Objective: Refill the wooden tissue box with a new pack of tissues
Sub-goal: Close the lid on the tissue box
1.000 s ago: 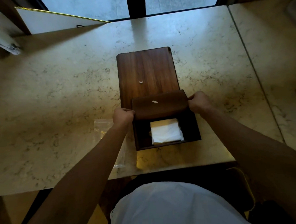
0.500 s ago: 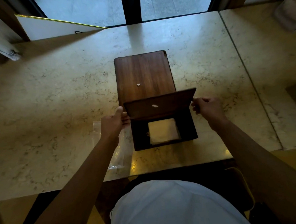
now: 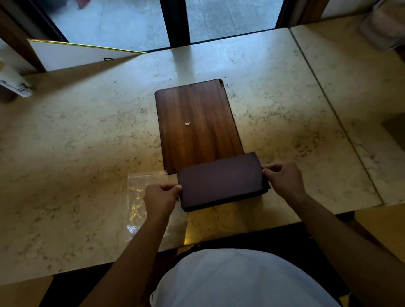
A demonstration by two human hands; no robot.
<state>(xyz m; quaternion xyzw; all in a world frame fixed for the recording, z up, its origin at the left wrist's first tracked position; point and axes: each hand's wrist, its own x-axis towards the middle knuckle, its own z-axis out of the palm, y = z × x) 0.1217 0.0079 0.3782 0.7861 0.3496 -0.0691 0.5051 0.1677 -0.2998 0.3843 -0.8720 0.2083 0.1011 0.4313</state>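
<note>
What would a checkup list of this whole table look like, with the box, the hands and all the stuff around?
Surface: pale marble table, seam on the right side.
Job's things: wooden tissue box lies flat; its dark end flap is folded down over the opening, so no tissues show.
Clutter: empty clear plastic wrapper left of the flap, partly under the left arm; small white scrap on the box.
Grippers: left hand pinches the flap's left edge; right hand pinches its right edge.
Cables: nothing seen.
Surroundings: white board with a gold edge at back left, pale cylinder at far left, blurred container at back right, window behind.
</note>
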